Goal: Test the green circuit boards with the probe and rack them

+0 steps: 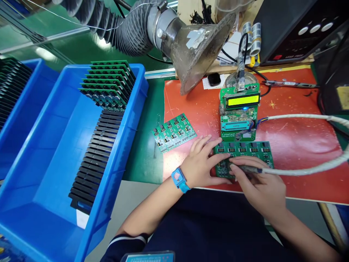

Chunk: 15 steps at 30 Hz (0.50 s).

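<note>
A green circuit board (pixel 253 148) with several small digit displays lies on the red mat, partly covered by both hands. My left hand (pixel 200 162) rests at the board's left end, fingers spread and fingertips touching it. Pinched in my right hand (pixel 264 187) is a dark probe (pixel 248 169) on a white sleeved cable, its tip down at the board; the exact contact point is hidden. Just behind stands a programmer board (pixel 240 114) with a lit yellow screen and a teal socket. Left of my hands lies a second circuit board (pixel 174 133), apart from them.
A blue bin (pixel 51 131) at left holds upright green boards (pixel 109 82) in a black slotted rack (pixel 96 156). A fume extraction hood (pixel 201 47) hangs over the mat's back edge. A black box-shaped device (pixel 300 32) stands back right. The white cable (pixel 308 171) loops off right.
</note>
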{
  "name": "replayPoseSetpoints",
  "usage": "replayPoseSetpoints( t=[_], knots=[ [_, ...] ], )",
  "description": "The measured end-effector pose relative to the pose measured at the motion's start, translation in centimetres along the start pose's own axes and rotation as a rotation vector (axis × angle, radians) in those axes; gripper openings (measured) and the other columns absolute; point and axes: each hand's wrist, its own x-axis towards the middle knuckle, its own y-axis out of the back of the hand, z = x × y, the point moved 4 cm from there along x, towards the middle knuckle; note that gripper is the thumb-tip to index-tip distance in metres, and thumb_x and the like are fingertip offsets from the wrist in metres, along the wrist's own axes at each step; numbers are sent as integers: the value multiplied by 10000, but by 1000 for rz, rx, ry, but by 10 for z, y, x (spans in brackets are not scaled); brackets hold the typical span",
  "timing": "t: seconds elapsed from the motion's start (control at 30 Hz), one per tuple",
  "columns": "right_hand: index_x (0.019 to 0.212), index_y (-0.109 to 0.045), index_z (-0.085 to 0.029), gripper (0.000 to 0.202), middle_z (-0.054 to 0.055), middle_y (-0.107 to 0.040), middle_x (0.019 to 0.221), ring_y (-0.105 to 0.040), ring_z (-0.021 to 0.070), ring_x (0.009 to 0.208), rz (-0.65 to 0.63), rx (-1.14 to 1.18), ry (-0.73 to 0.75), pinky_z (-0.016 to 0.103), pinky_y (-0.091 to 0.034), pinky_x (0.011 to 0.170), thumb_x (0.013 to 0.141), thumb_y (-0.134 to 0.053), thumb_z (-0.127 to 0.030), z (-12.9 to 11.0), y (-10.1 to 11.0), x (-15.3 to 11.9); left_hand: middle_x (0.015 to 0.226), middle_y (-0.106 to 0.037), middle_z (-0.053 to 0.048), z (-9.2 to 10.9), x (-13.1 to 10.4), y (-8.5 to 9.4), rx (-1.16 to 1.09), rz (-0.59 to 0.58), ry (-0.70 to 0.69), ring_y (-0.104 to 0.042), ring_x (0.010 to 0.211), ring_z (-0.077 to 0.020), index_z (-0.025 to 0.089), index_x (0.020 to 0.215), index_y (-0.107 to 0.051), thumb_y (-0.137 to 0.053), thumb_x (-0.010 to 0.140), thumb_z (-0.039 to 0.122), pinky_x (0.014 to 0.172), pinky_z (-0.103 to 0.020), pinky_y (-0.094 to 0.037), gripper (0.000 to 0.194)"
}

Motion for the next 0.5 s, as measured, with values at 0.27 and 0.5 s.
replayPoseSetpoints(
  t=[0.27, 0.5],
  knots=[
    [957, -641, -200, 37, 43, -699, 900, -695, 185, 851, -3, -26, 25, 313, -591, 780, 923, -629, -192, -1, -1, 0, 1439, -495, -144, 2, 0, 2, 6, 14, -6, -387, 1381, -373, 224, 1240, -653, -690, 752, 697, 1137, -580, -336, 681],
    [942, -639, -212, 32, 38, -706, 886, -704, 191, 830, 34, -15, 22, 326, -604, 783, 917, -630, -194, -2, 0, 0, 1439, -495, -142, 1, 1, 1, -2, 20, -13, -385, 1382, -375, 231, 1242, -649, -684, 753, 704, 1131, -592, -340, 681]
  ],
)
